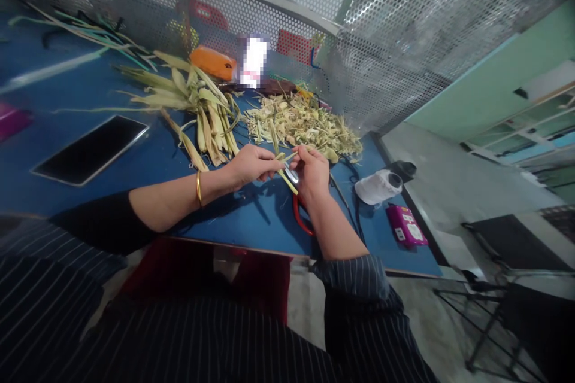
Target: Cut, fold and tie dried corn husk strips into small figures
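Observation:
Pinched in the fingers of my left hand (251, 166) is a folded pale green strip (288, 182) that looks like dried corn husk. My right hand (311, 172) faces it closely, its thumb and fingers closed on another end of the strip. Below and partly behind my right hand lies a pair of scissors with a red handle (298, 215); some of its metal shows between the hands. Beyond my left hand is a bundle of long husks (211, 125). A heap of small dry husk pieces (300, 122) lies just past both hands.
On the blue table (265, 230) a dark tablet-like device (90, 149) lies left. An orange pouch (211, 63) and a bright blurred screen (254, 60) stand by the perforated metal screen (269, 18). A white spool (376, 187) and purple packet (406, 225) sit right.

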A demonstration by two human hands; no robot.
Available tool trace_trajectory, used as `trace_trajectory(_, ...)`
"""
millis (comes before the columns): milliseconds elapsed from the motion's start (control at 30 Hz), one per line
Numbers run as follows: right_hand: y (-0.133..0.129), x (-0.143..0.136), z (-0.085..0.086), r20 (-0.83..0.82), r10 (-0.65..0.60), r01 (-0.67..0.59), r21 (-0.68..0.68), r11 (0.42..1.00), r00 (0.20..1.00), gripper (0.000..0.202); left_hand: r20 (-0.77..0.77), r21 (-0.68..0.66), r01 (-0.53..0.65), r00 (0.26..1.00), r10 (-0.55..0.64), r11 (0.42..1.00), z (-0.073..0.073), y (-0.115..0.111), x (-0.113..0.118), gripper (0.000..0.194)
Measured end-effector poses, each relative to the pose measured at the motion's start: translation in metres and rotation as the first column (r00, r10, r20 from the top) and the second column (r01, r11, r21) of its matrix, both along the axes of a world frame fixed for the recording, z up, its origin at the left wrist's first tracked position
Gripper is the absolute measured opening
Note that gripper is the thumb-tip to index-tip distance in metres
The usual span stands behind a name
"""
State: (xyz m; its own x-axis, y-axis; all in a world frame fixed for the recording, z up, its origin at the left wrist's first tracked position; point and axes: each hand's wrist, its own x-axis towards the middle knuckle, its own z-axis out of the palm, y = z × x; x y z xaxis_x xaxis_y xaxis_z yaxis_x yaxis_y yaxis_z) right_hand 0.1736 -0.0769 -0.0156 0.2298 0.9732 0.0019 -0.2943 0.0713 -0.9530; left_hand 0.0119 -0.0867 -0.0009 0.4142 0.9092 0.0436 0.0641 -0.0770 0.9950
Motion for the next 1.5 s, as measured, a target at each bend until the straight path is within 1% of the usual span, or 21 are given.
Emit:
trace_trajectory(67,0.0,0.002,0.001,0.004,0.019,-0.019,-0.005,1.0,1.0,0.018,0.014,-0.037,-0.014,1.0,0.015,0.999,0.0,0.001,0.0,0.031)
trace_trajectory(167,0.0,0.007,0.003,0.047,0.05,-0.049,-0.013,0.999,0.998,0.023,0.08,-0.208,-0.077,0.992,0.095,0.975,0.001,0.007,-0.004,0.022)
trace_trajectory(233,-0.001,0.009,0.004,0.081,-0.016,0.015,0.018,1.0,0.997,0.027,0.175,-0.339,-0.112,0.968,0.18,0.934,0.002,0.014,-0.008,0.018)
trace_trajectory(300,-0.004,0.007,0.005,0.148,-0.059,0.052,0.047,0.998,0.987,0.025,0.266,-0.405,-0.156,0.922,0.28,0.901,0.004,0.019,-0.01,0.018)
trace_trajectory(333,-0.006,0.005,0.005,0.211,-0.025,0.015,0.046,0.999,0.977,0.022,0.3,-0.411,-0.187,0.897,0.326,0.892,0.005,0.02,-0.01,0.016)
trace_trajectory(400,-0.011,-0.005,0.003,0.384,0.132,-0.148,0.013,0.989,0.914,0.022,0.351,-0.388,-0.244,0.853,0.387,0.889,0.005,0.02,-0.008,0.015)
trace_trajectory(467,-0.016,-0.017,0.0,0.526,0.248,-0.28,-0.019,0.96,0.813,0.029,0.382,-0.334,-0.243,0.849,0.366,0.911,0.003,0.016,-0.003,0.017)
trace_trajectory(533,-0.019,-0.028,-0.004,0.582,0.256,-0.308,-0.009,0.951,0.772,0.034,0.385,-0.276,-0.198,0.874,0.297,0.94,-0.001,0.012,0.002,0.021)
trace_trajectory(600,-0.02,-0.034,-0.008,0.556,0.238,-0.292,0.009,0.956,0.796,0.036,0.394,-0.232,-0.164,0.885,0.247,0.959,-0.005,0.009,0.005,0.026)
trace_trajectory(667,-0.021,-0.036,-0.009,0.485,0.23,-0.269,0.012,0.963,0.844,0.034,0.394,-0.188,-0.12,0.9,0.187,0.975,-0.007,0.008,0.005,0.028)
trace_trajectory(733,-0.022,-0.034,-0.008,0.431,0.22,-0.254,0.023,0.967,0.875,0.032,0.381,-0.15,-0.048,0.919,0.103,0.988,-0.006,0.01,0.003,0.024)
trace_trajectory(800,-0.023,-0.032,-0.006,0.446,0.213,-0.267,0.061,0.962,0.869,0.031,0.374,-0.136,0.011,0.927,0.041,0.991,-0.004,0.013,0.001,0.019)
trace_trajectory(867,-0.026,-0.031,-0.004,0.52,0.204,-0.298,0.103,0.949,0.829,0.03,0.374,-0.149,0.01,0.926,0.046,0.989,-0.001,0.015,-0.001,0.018)
trace_trajectory(933,-0.028,-0.03,-0.004,0.615,0.192,-0.332,0.12,0.936,0.765,0.029,0.369,-0.185,-0.051,0.922,0.117,0.981,0.001,0.016,-0.003,0.018)
trace_trajectory(1033,-0.032,-0.03,-0.004,0.748,0.163,-0.392,0.139,0.91,0.644,0.029,0.36,-0.237,-0.135,0.907,0.216,0.962,0.002,0.017,-0.005,0.012)
trace_trajectory(1200,-0.036,-0.029,-0.002,0.886,0.031,-0.499,0.231,0.835,0.463,0.029,0.322,-0.268,-0.129,0.922,0.215,0.955,-0.001,0.019,-0.008,0.014)
trace_trajectory(1300,-0.038,-0.025,0.002,0.934,-0.115,-0.508,0.284,0.813,0.338,0.026,0.33,-0.265,-0.11,0.923,0.198,0.958,0.0,0.021,-0.011,0.014)
trace_trajectory(1367,-0.038,-0.019,0.007,0.909,-0.316,-0.435,0.41,0.802,0.272,0.02,0.331,-0.249,-0.073,0.931,0.155,0.966,0.003,0.022,-0.014,0.013)
trace_trajectory(1433,-0.037,-0.013,0.012,0.818,-0.545,-0.294,0.575,0.763,0.186,0.017,0.302,-0.244,-0.02,0.949,0.096,0.97,0.007,0.022,-0.017,0.01)
trace_trajectory(1467,-0.035,-0.009,0.014,0.777,-0.618,-0.238,0.627,0.742,0.12,0.019,0.28,-0.245,0.005,0.958,0.066,0.969,0.008,0.021,-0.017,0.007)
trace_trajectory(1500,-0.033,-0.007,0.015,0.759,-0.65,-0.218,0.642,0.735,0.045,0.022,0.257,-0.248,0.024,0.966,0.042,0.968,0.01,0.02,-0.017,0.004)
